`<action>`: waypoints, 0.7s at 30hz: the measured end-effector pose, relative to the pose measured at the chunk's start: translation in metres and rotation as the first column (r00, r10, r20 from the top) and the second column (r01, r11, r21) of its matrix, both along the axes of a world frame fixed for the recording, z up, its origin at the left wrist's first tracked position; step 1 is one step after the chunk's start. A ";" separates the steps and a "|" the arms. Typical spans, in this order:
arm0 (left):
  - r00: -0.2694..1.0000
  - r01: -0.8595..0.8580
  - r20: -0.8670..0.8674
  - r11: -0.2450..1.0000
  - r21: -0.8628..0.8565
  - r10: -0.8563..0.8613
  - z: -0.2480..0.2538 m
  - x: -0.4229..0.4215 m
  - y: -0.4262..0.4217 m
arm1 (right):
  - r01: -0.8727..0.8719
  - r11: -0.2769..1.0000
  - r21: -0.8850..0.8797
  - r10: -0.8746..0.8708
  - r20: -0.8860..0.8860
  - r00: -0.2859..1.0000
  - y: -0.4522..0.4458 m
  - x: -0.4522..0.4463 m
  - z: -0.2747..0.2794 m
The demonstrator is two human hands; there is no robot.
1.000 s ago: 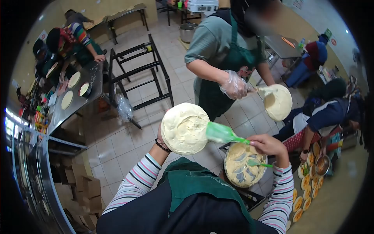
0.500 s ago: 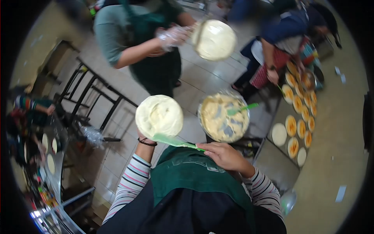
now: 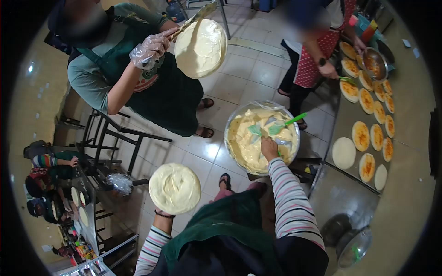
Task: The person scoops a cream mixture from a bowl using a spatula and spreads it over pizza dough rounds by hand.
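Note:
My left hand (image 3: pixel 164 215) holds a round flatbread (image 3: pixel 174 188) up from beneath. Pale cream is spread over its top, and the fingers are hidden under it. My right hand (image 3: pixel 270 148) is closed round the handle of a green spatula (image 3: pixel 254 129), whose blade is in the cream. That thick yellowish cream fills a large bowl (image 3: pixel 229 146) with clear plastic at its rim. A second green spatula (image 3: pixel 294 119) sticks out of the same bowl, its handle pointing to the upper right.
Across from me a gloved co-worker holds another cream-topped flatbread (image 3: pixel 201 48) and a spreader (image 3: pixel 195 18). At right, another person spoons orange topping from a metal bowl (image 3: pixel 375 63) beside several flatbreads on a griddle (image 3: pixel 347 106). Black chair frames (image 3: pixel 122 133) stand at left.
My right hand has moved its spatula from the flatbread's edge into the cream bowl. My left hand with the flatbread is lower in view. The co-worker opposite appears further left.

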State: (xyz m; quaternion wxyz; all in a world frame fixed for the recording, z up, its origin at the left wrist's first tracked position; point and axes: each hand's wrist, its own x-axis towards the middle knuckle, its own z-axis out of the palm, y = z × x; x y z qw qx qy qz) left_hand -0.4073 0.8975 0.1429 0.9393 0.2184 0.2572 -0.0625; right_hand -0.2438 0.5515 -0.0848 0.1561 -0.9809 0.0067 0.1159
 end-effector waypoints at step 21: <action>0.858 0.507 0.118 0.785 -0.356 -0.500 -0.037 0.093 -0.090 | 0.568 0.114 0.815 -0.018 -0.570 0.822 -0.117 -0.170 0.247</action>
